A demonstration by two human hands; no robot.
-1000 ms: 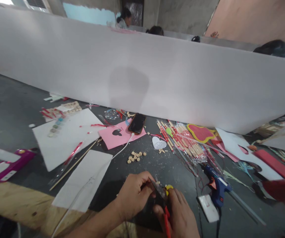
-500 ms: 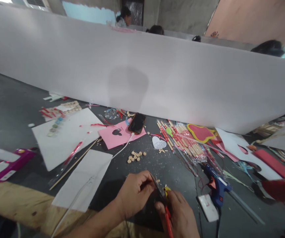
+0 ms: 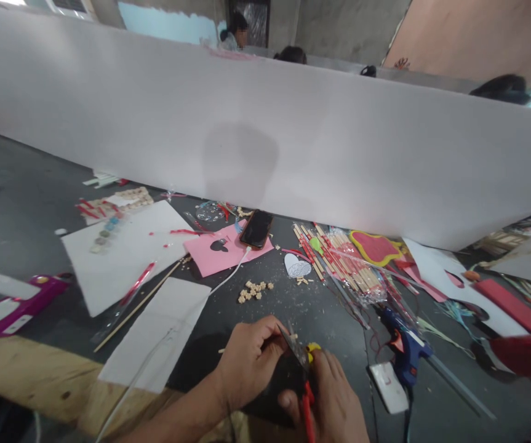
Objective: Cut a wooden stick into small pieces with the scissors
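Note:
My left hand is closed in a pinch on a thin wooden stick. A pale end shows beside the fingertips; the rest is mostly hidden. My right hand is wrapped round the red handle of a pair of scissors, their dark blades angled up-left against the stick near my left fingertips. By my right forefinger is a yellow piece, partly hidden. Ahead of my hands lie a cluster of small cut wooden bits, several short stick pieces and a white paper heart.
A blue glue gun and a white block lie right. Behind are bagged wooden sticks, a phone on pink paper, and a tall white board. White sheets and a magenta tool lie left.
The scissor blades have opened wider, and my right thumb has moved away from the blades, slightly down-left. My left hand keeps its pinch in nearly the same place.

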